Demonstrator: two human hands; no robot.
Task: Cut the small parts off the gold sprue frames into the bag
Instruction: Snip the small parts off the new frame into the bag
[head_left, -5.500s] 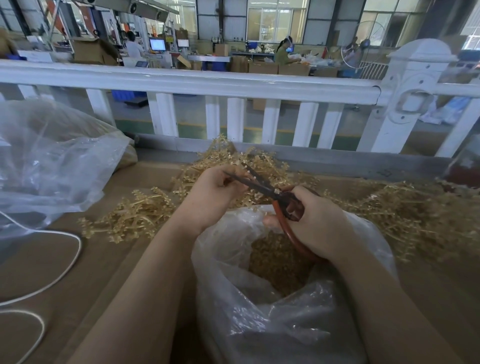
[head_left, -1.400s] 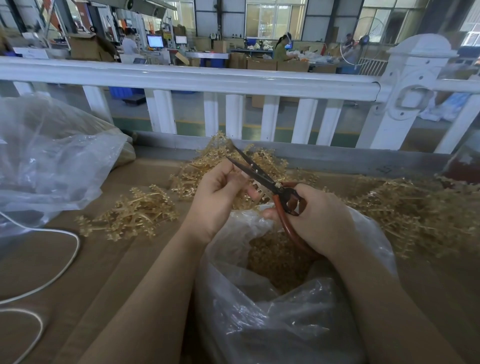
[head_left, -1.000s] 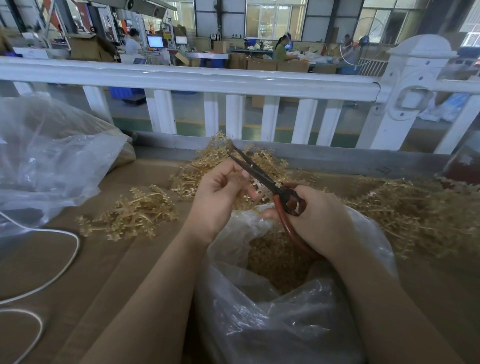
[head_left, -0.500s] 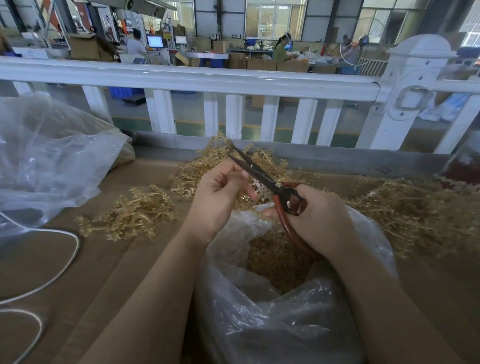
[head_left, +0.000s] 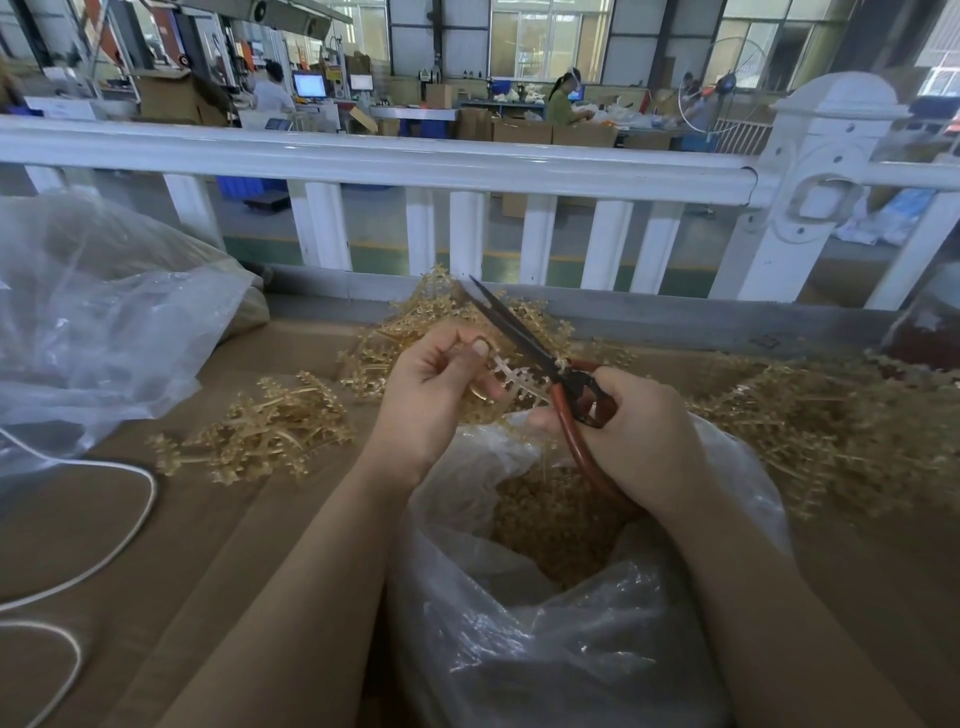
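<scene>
The open clear bag (head_left: 571, 649) stands at the near edge of the cardboard-covered worktop (head_left: 218, 545), its mouth facing up, with a heap of cut gold parts (head_left: 550, 525) showing inside. Just above the far rim of the bag, the left hand (head_left: 431, 400) pinches one gold sprue frame (head_left: 511, 376) between thumb and curled fingers. The frame's long axis runs roughly level, left to right, its free end pointing toward the right hand, with short stubs sticking out along both sides of the spine.

The right hand (head_left: 639, 441) is over the right part of the bag's mouth, its grip closed round the red-brown loop handles of the scissors (head_left: 524, 343). The scissors' long axis slants from the handles up and away to the left, so the tips point beyond the bag toward the white railing (head_left: 374, 161). The dark blades are parted only narrowly and cross just behind the free end of the frame; whether they touch it cannot be told.

Beyond the bag and around both hands lie loose gold sprue frames: a small heap (head_left: 270, 431) left of the bag, a pile (head_left: 431, 322) behind the left hand, and a broad spread (head_left: 810, 431) right of the bag. Well left of the bag sits a second clear bag (head_left: 98, 322), and a white cable (head_left: 119, 540) loops on the worktop near the left edge.
</scene>
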